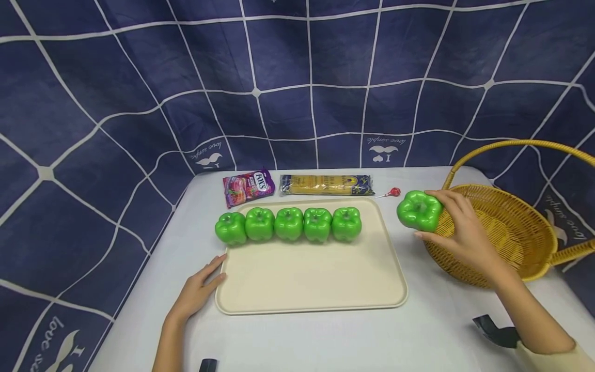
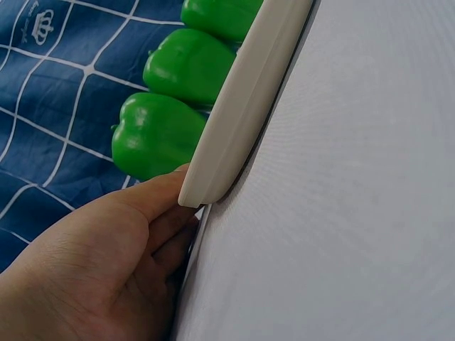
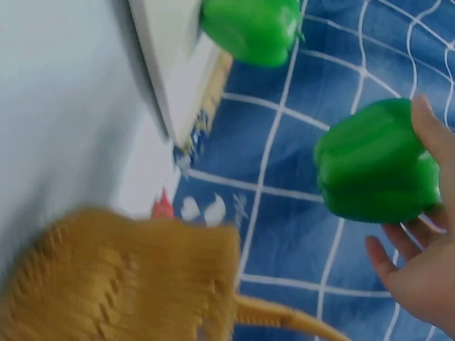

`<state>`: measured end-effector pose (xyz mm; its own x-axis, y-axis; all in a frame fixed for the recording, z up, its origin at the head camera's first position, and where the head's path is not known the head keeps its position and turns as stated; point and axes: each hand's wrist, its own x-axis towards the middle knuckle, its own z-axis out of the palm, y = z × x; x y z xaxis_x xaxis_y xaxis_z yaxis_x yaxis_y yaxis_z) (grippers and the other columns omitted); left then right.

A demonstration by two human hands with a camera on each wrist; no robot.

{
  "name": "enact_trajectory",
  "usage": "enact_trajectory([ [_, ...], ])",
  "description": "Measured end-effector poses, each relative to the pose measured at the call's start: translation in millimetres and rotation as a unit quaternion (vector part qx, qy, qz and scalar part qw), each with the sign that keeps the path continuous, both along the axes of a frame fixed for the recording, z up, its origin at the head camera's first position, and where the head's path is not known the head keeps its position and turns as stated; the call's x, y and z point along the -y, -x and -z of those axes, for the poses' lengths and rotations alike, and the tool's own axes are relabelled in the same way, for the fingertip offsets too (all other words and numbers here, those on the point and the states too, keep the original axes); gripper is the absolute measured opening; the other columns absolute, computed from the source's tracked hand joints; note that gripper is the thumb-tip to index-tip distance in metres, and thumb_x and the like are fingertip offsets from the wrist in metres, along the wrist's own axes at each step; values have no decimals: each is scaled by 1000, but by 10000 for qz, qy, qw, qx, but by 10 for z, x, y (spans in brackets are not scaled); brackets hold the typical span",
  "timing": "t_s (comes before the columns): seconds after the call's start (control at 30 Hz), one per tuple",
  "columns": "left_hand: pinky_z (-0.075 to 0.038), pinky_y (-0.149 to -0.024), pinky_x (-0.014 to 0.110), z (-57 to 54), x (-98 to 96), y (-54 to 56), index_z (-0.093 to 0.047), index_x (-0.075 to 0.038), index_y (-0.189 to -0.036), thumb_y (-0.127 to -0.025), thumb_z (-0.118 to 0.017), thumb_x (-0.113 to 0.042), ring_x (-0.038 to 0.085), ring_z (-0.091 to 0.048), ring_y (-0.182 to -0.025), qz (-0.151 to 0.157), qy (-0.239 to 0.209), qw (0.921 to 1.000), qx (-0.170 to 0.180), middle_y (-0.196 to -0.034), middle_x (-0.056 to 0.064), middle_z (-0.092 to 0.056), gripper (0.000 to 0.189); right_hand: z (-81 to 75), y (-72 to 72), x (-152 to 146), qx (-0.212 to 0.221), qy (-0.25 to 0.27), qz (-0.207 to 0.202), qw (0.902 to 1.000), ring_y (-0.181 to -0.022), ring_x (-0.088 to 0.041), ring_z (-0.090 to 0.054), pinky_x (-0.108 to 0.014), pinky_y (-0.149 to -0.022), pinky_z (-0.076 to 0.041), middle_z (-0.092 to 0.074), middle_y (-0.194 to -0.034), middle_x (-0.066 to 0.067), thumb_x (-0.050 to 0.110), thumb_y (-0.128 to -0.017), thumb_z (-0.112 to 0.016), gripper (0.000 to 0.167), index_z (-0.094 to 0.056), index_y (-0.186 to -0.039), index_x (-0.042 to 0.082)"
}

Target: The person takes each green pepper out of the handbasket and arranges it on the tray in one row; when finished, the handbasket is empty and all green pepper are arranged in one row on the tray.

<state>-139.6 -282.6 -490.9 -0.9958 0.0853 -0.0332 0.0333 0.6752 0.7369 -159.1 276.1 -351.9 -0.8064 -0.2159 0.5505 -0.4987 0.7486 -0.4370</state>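
My right hand (image 1: 465,235) holds a green bell pepper (image 1: 420,211) in the air, between the tray and the wicker basket (image 1: 548,227). Thumb and fingers grip that pepper (image 3: 377,162) from one side in the right wrist view. Several more green bell peppers (image 1: 289,223) stand in a row along the far side of the cream tray (image 1: 311,279); the leftmost sits at the tray's left rim. My left hand (image 1: 197,289) rests against the left rim of the tray, fingers fairly straight. In the left wrist view its fingertips touch the tray's edge (image 2: 234,114), partly hidden behind it.
Behind the tray lie a purple candy bag (image 1: 248,187), a pack of spaghetti (image 1: 326,185) and a red lollipop (image 1: 394,191). The basket's tall handle (image 1: 520,143) arches up at the right. A dark strap (image 1: 497,331) shows by the right forearm. Blue checked cloth (image 1: 288,62) hangs behind the white table.
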Motion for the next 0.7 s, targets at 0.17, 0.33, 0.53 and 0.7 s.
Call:
enact_trajectory([
  [0.17,-19,-108,54,-15,-6,-8,-42,-22,-140,-92,-51,-45,34,-23,-135,-5,-36,10000,24,-147,11,-30,54,202,107,158,310,253,-33,9992,-115,-31,-40,-60,-89,-37,-44,-128,-15,12,-62,-87,85,-44,-135,11],
  [0.33,-18,-108,54,-15,-14,-2,-42,-21,-140,-92,-51,-44,35,-23,-135,27,-7,10000,-5,-147,13,-30,53,415,241,244,979,571,-206,9933,-115,-31,-44,-51,-92,-44,-44,-127,-15,11,-66,-84,81,-41,-134,5],
  [0.53,-19,-108,54,-7,-7,-2,-42,-21,-140,-93,-51,-43,36,-24,-135,39,57,10000,-36,-147,13,-30,53,585,403,291,1757,556,-591,9811,-119,-42,-41,-49,-91,-44,-40,-130,-25,11,-68,-82,83,-36,-135,-3],
  [0.7,-19,-108,54,-3,-9,-5,-42,-22,-140,-92,-52,-43,35,-24,-135,-5,12,10000,1,-147,12,-30,53,688,509,306,2042,457,-745,9750,-123,-43,-38,-48,-93,-43,-39,-133,-27,11,-68,-82,84,-35,-136,-5],
])
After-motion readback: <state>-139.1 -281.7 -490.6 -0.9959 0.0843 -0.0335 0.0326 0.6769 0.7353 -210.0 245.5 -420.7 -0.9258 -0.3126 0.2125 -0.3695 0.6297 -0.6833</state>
